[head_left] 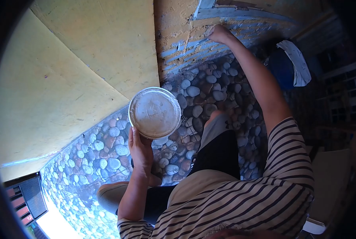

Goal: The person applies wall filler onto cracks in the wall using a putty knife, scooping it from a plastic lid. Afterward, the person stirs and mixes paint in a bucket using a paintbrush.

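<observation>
My left hand (140, 149) is closed on the near rim of a shallow round white container (155, 112), thumb on top. Its inside is smeared with a whitish paste. Stretched far out, my right hand (221, 35) is closed in front of the rough wall (176, 38), which has peeling yellow-orange paint and pale bluish strips. A thin bluish edge shows beside the right fingers, but I cannot tell whether it is a tool in the hand or part of the wall.
A smooth yellow panel (86, 51) rises at the left. Pebble-patterned flooring (106, 159) lies beneath my bent legs. A dark blue bin (281, 69) with a whitish sheet (296, 63) over its edge stands at the right. A pale frame (241, 12) is above the rough wall.
</observation>
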Demonstrator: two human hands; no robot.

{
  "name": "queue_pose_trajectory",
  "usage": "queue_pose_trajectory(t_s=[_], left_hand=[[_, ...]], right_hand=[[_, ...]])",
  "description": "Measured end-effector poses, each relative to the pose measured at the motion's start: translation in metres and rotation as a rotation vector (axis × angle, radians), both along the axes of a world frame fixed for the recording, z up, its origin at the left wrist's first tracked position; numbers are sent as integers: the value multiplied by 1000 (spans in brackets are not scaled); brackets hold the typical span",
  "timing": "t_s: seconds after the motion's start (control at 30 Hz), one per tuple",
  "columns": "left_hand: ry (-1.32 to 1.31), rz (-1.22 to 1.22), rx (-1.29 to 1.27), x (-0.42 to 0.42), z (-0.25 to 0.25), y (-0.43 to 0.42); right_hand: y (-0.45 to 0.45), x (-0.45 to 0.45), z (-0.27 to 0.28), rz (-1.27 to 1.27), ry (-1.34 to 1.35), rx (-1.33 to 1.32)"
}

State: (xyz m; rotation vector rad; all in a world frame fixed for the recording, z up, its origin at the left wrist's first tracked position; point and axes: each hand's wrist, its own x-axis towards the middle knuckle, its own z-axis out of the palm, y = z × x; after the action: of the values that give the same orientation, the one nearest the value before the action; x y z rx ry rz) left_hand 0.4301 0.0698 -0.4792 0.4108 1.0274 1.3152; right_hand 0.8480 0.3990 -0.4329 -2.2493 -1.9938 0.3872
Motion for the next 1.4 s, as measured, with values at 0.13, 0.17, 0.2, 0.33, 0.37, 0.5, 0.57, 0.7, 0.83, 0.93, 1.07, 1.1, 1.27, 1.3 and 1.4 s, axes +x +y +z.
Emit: queue_pose_trajectory(t_s=[0.13, 0.17, 0.2, 0.33, 0.37, 0.5, 0.57, 0.7, 0.83, 0.93, 1.07, 1.1, 1.27, 1.3, 1.4], left_hand=[[-81, 9, -24, 7, 6, 5], [-78, 10, -28, 7, 5, 5], [-76, 12, -31, 7, 4, 6], [-84, 1, -28, 5, 1, 5], [26, -40, 3, 3, -3, 4], [-76, -10, -32, 6, 0, 4], [-74, -8, -27, 6, -1, 5], [48, -48, -2, 5, 0, 4], [-97, -1, -47, 8, 8, 3], [-94, 18, -59, 8, 4, 3], [-98, 20, -49, 6, 1, 4], [-110, 18, -37, 7, 2, 4], [-28, -29, 4, 3, 1, 6], [48, -57, 31, 3, 0, 6], [-120, -8, -39, 7, 3, 9]], right_hand=[[-6, 16, -2, 8, -48, 89], [-12, 13, 6, 10, -17, 62], [-19, 10, 15, 4, -15, 58], [-28, 8, 23, -21, -34, -101], [-26, 10, 13, -2, -37, -116], [-8, 17, -27, 25, -145, 0], [-3, 4, -12, -22, -117, 2], [-3, -3, 17, 6, -139, -75], [-15, -10, 27, 9, -166, -138], [-10, -10, 2, 6, -173, -147], [-9, -14, 2, -37, -117, 62], [-16, -14, 19, -2, -126, 23], [-21, 2, 22, 44, -126, -129], [-19, 4, 11, 39, -126, -127], [-15, 9, -8, 101, -83, 93]])
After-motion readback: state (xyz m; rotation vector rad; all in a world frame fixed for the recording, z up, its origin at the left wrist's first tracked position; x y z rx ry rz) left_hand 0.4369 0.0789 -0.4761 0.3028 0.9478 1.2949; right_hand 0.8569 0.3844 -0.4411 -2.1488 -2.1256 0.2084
